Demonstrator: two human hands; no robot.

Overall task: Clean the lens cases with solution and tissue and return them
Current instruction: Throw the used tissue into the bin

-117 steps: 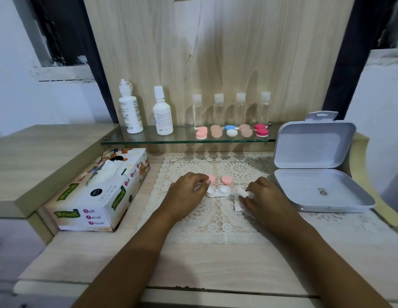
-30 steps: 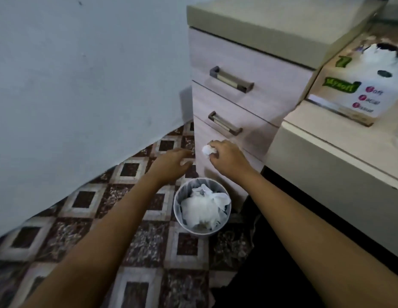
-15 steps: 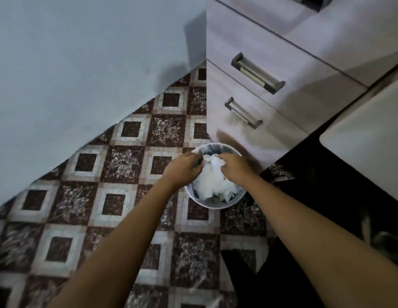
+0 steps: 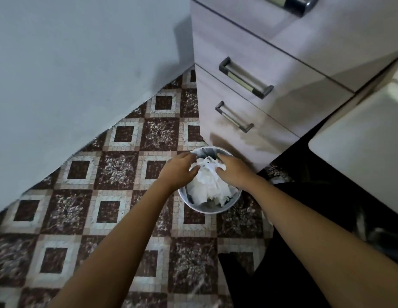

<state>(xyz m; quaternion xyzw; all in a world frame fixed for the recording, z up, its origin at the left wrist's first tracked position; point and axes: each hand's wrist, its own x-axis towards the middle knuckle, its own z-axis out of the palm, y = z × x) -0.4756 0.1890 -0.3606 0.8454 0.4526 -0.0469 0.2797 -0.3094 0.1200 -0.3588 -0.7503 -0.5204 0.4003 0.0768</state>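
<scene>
Both hands, left hand (image 4: 180, 170) and right hand (image 4: 234, 172), curl their fingers down onto the tissue (image 4: 208, 185) heaped in the bin (image 4: 210, 210) — pinching or pressing, cannot tell. No lens cases in view. Risk: heap under the fingertips looks overfull — a shove could spill it.

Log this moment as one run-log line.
stage: tissue disposal | left hand: touching crumpled tissues in bin | right hand: same pile | grips: unclear | bin: on floor beside drawers | lens cases: not in view
</scene>
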